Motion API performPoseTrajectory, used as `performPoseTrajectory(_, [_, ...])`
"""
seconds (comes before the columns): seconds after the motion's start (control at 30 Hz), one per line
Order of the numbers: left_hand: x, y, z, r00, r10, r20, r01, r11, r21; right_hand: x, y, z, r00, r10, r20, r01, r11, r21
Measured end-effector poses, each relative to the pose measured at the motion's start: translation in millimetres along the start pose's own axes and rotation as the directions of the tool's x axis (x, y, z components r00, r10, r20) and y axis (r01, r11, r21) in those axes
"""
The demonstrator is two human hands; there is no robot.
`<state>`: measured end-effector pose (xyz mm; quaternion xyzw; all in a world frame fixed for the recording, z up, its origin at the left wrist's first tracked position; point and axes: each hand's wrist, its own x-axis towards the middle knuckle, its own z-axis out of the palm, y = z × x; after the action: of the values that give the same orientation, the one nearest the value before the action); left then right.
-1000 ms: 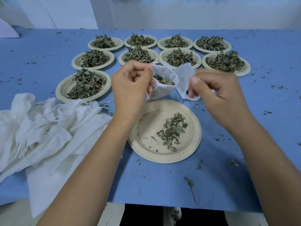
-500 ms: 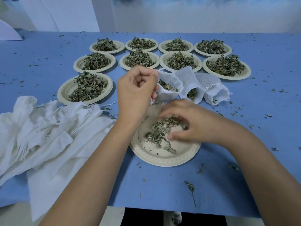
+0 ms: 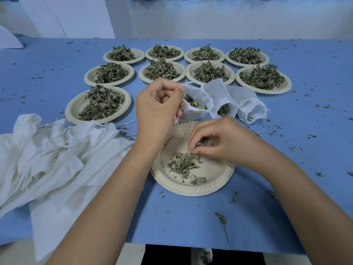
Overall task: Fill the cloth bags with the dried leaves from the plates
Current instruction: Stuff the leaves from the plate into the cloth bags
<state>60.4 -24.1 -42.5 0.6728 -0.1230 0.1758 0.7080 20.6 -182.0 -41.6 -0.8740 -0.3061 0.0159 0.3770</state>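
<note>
Leaves (image 3: pixel 182 164) apparently pinched by right hand (image 3: pixel 219 144), below left-held bag (image 3: pixel 196 104).

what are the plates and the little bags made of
Plates: likely moulded paper pulp, matte beige, with a pressed ribbed rim and no gloss. Bags, like the open one in the left hand: thin white woven cloth, perhaps cotton or muslin; it creases softly, gathers on a drawstring and looks slightly sheer. The exact fibre cannot be told.
</note>
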Motion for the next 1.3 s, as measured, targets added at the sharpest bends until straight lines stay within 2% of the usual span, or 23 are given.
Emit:
performPoseTrajectory(0.07, [1, 0, -1, 1.0, 0.005, 0.011, -0.005, 1.0, 0.004, -2, -6, -6, 0.985, -0.065, -0.162, 0.1, 0.971, 0.219])
performPoseTrajectory(0.13, [0, 0, 0, 0.999, 0.013, 0.048, -0.015, 1.0, 0.026, -3, -10, -7, 0.926, -0.141, -0.349, 0.265, 0.902, 0.34])
performPoseTrajectory(0.23, [-3, -2, 3, 0.989, 0.023, 0.144, -0.034, 0.997, 0.074, -2, -12, -4, 0.816, -0.057, -0.575, 0.364, 0.824, 0.435])
performPoseTrajectory(0.3, [-5, -2, 6, 0.98, 0.025, 0.199, -0.042, 0.995, 0.085, -1, -8, -1, 0.749, 0.008, -0.662, 0.332, 0.861, 0.386])
performPoseTrajectory(0.37, [-6, -2, 6, 0.975, 0.023, 0.22, -0.039, 0.997, 0.071, -1, -2, 0, 0.722, -0.035, -0.691, 0.232, 0.953, 0.195])
performPoseTrajectory(0.43, [-6, -2, 6, 0.974, 0.022, 0.225, -0.034, 0.998, 0.05, 0, 3, 1, 0.733, -0.141, -0.666, 0.125, 0.99, -0.071])
performPoseTrajectory(0.5, [-7, -1, 6, 0.972, 0.022, 0.232, -0.034, 0.998, 0.046, 2, 6, -1, 0.774, -0.202, -0.601, 0.074, 0.97, -0.232])
performPoseTrajectory(0.63, [-6, -1, 6, 0.984, 0.001, 0.181, -0.01, 0.999, 0.047, 2, 8, -5, 0.874, -0.181, -0.451, 0.065, 0.963, -0.261])
performPoseTrajectory(0.7, [-5, 0, 5, 0.988, -0.003, 0.156, -0.002, 0.999, 0.034, 1, 7, -6, 0.848, -0.192, -0.494, 0.072, 0.965, -0.251])
performPoseTrajectory(0.8, [-7, 1, 6, 0.982, 0.007, 0.188, -0.012, 1.0, 0.027, 0, 5, -4, 0.746, -0.293, -0.598, 0.124, 0.944, -0.307])
performPoseTrajectory(0.83, [-8, 1, 7, 0.977, 0.012, 0.212, -0.017, 1.0, 0.02, 1, 6, -3, 0.739, -0.335, -0.584, 0.13, 0.922, -0.364])
performPoseTrajectory(0.9, [-10, 1, 8, 0.966, 0.02, 0.26, -0.025, 1.0, 0.017, 4, 9, 0, 0.788, -0.376, -0.487, 0.131, 0.876, -0.464])
performPoseTrajectory(0.97, [-10, 0, 9, 0.965, 0.011, 0.261, -0.02, 0.999, 0.032, 5, 10, 1, 0.843, -0.335, -0.42, 0.132, 0.888, -0.441])
performPoseTrajectory(1.0, [-9, 0, 9, 0.972, 0.007, 0.234, -0.017, 0.999, 0.04, 4, 9, -1, 0.843, -0.309, -0.439, 0.128, 0.91, -0.394])
performPoseTrajectory(1.1, [-6, 0, 6, 0.995, 0.002, 0.099, -0.005, 0.999, 0.036, -3, 5, -12, 0.75, -0.213, -0.626, 0.123, 0.975, -0.184])
performPoseTrajectory(1.13, [-4, 0, 5, 0.998, -0.003, 0.058, 0.002, 1.0, 0.02, -6, 6, -15, 0.761, -0.15, -0.631, 0.116, 0.989, -0.094])
performPoseTrajectory(1.17, [-3, 1, 4, 1.0, -0.008, 0.026, 0.008, 1.0, 0.006, -7, 7, -15, 0.819, -0.067, -0.57, 0.073, 0.997, -0.014])
performPoseTrajectory(1.2, [-3, 1, 3, 1.0, -0.013, 0.006, 0.013, 1.0, -0.004, -7, 7, -14, 0.893, 0.016, -0.45, -0.022, 1.0, -0.007])
performPoseTrajectory(1.23, [-3, 1, 3, 1.0, -0.015, -0.003, 0.015, 1.0, -0.005, -5, 8, -10, 0.951, 0.065, -0.303, -0.103, 0.989, -0.109])
performPoseTrajectory(1.3, [-4, 2, 4, 1.0, -0.013, 0.003, 0.013, 1.0, 0.003, -3, 10, -2, 0.993, 0.107, -0.052, -0.119, 0.931, -0.347])
